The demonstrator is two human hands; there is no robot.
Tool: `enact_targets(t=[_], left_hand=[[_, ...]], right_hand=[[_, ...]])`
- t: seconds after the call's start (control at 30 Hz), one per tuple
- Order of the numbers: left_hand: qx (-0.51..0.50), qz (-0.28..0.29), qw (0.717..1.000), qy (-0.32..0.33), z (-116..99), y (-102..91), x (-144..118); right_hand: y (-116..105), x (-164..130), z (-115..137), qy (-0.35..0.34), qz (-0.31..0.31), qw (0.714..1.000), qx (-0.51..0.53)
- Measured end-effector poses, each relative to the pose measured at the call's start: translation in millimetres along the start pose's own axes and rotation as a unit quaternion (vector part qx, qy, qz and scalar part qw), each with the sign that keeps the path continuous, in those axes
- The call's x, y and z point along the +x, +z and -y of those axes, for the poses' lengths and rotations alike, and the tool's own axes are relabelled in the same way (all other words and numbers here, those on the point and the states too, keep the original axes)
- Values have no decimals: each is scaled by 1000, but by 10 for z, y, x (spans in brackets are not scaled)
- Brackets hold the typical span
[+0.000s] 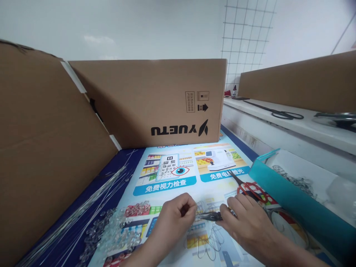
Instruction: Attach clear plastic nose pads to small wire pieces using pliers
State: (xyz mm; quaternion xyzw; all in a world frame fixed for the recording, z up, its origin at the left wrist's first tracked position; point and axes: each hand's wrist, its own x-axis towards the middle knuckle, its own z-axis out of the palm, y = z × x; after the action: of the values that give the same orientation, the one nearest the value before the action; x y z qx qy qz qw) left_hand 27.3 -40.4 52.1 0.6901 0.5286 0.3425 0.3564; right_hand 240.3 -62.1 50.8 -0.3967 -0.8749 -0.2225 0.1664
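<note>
Nearest the viewer, the left hand [174, 217] pinches its fingers [187, 207] shut on the end of a small dark metal plier-like tool [209, 216], lying roughly level just above a printed paper poster with blue panels and an eye-chart drawing [167, 174]. The right hand [246, 218] meets the tool's other end; its fingers [230, 211] curl narrowly around it, though whether they grip the tool or a thin wire cannot be told. Loops of thin clear wire [207, 241] lie on the poster just beneath both hands. A slip is the likely fault: fine wire held by so narrow a pinch could spring free, and the heap of small clear glass-like beads [116, 233] near the left wrist could scatter if brushed. Long straight silvery wires [91, 200] lie beside the beads. Red-handled scissors [249, 189] rest just beyond the right hand, blades pointing away, close enough to be knocked. A teal-walled tray [280, 189] stands to the right. Farther back stands a brown cardboard box printed with black letters [155, 100].
</note>
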Motion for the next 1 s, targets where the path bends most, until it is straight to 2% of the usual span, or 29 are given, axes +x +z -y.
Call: enact_targets(t=[0.33, 1.0], left_hand=[[16, 35, 999, 6, 40, 39, -24], [54, 47, 997, 9, 29, 58, -22]], right_hand=[[29, -28, -14, -28, 30, 999, -18], [101, -47, 2, -28, 41, 999, -5]])
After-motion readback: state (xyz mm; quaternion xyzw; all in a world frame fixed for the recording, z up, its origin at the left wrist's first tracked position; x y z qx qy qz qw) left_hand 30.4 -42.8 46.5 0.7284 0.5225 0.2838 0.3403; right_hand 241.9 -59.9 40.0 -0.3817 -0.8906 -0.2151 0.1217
